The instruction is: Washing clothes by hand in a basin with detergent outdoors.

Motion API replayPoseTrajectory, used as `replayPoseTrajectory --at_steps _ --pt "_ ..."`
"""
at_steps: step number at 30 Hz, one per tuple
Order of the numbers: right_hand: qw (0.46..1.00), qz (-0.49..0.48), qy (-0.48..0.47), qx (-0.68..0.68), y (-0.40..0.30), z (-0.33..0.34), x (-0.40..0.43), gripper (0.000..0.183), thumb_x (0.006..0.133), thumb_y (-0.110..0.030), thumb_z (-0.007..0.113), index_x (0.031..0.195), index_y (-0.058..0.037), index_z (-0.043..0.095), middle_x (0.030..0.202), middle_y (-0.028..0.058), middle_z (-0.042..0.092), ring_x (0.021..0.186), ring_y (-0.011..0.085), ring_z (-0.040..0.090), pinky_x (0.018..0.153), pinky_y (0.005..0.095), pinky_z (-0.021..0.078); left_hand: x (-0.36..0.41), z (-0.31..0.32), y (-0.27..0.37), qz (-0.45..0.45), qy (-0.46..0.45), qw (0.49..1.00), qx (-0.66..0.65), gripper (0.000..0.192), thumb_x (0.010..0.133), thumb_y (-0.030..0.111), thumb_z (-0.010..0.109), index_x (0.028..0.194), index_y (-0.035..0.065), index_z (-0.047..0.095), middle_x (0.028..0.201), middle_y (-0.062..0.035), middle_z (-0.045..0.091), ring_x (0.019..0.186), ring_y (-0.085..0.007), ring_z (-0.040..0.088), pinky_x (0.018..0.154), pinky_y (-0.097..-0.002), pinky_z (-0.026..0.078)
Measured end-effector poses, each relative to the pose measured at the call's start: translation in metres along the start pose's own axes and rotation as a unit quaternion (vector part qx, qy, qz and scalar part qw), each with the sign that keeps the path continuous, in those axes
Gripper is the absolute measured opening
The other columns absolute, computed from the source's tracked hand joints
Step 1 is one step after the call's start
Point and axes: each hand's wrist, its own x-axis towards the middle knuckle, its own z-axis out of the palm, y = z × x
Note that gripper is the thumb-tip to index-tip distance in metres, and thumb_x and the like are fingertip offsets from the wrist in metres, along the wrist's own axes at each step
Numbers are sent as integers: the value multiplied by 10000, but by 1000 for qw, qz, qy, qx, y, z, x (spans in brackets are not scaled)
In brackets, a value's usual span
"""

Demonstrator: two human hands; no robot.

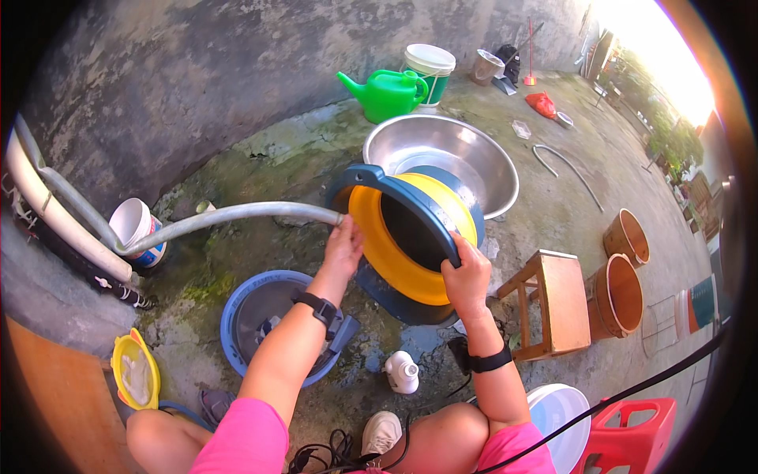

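My left hand [344, 246] grips the end of a grey flexible hose [254, 212], close to the rim of a yellow and dark blue plastic basin [379, 260]. That basin is tilted on its side, and my right hand [468, 275] holds its dark blue rim. Behind it, a wide stainless steel basin [479, 160] rests on the concrete. A round blue basin [234, 332] with dark contents, perhaps cloth, sits under my left forearm. Between my arms and near my shoe stands a white plastic bottle [402, 372].
A green watering can [388, 98] and a bucket [435, 65] stand by the wall. To the right are a wooden stool [559, 302], wooden buckets [619, 296] and a red plastic stool [642, 426]. A yellow basin [153, 379] is lower left; black cables [340, 453] lie near my shoe.
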Motion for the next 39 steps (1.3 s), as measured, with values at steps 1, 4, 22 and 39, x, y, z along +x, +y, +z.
replayPoseTrajectory --at_steps 1,4,22,39 --pt "1000 1 3 -4 2 -3 0 377 579 16 517 940 -78 569 802 129 590 713 302 564 636 344 462 2 -6 2 11 -16 1000 -4 268 725 437 600 900 255 507 791 81 465 742 -106 416 616 -253 316" --pt "999 -36 0 -37 8 -11 1 372 580 20 525 928 -100 577 744 99 586 672 271 567 576 325 458 4 -21 3 -3 60 997 38 267 724 442 599 909 267 516 799 81 468 737 -102 420 621 -264 329" --pt "981 -172 48 -79 1 -15 1 406 533 11 569 922 -105 588 549 21 449 500 172 473 449 275 394 -16 -82 -47 -112 114 977 138 476 702 511 582 1085 266 442 1112 8 386 949 -199 368 776 -362 323" --pt "787 323 507 137 134 -139 33 199 616 67 520 813 38 516 688 45 529 556 119 481 502 254 391 -40 -153 -50 -142 181 962 146 448 692 496 601 1006 197 487 952 -9 451 840 -176 414 654 -340 357"
